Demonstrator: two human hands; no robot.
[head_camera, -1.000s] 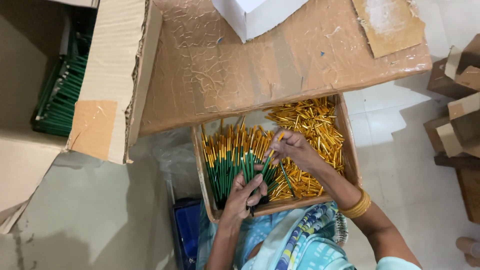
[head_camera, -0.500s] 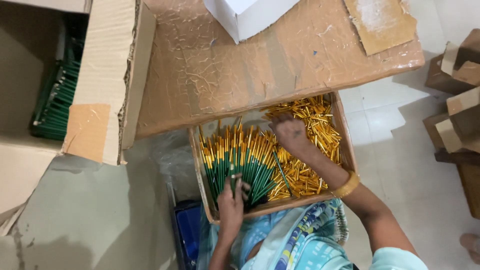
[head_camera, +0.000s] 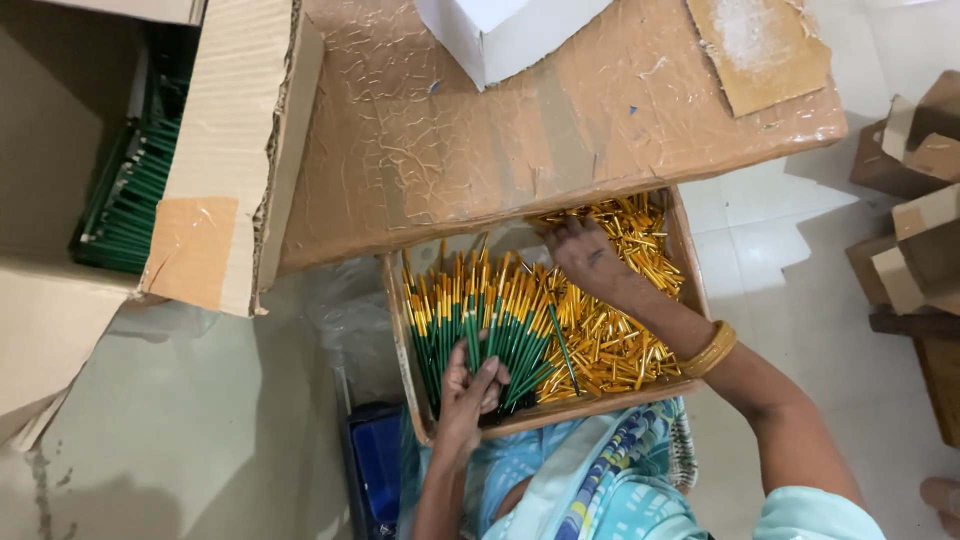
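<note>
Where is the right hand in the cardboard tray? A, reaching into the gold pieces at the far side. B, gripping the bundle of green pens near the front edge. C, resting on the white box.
A: the right hand is down among the loose gold pieces at the tray's far side, while the left hand grips the green pens.

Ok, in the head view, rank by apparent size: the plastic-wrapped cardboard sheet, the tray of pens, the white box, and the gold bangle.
1. plastic-wrapped cardboard sheet
2. tray of pens
3. white box, cut off by the frame, so unsure
4. gold bangle

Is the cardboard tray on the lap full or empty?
Nearly full: the cardboard tray holds green pens and gold caps.
</note>
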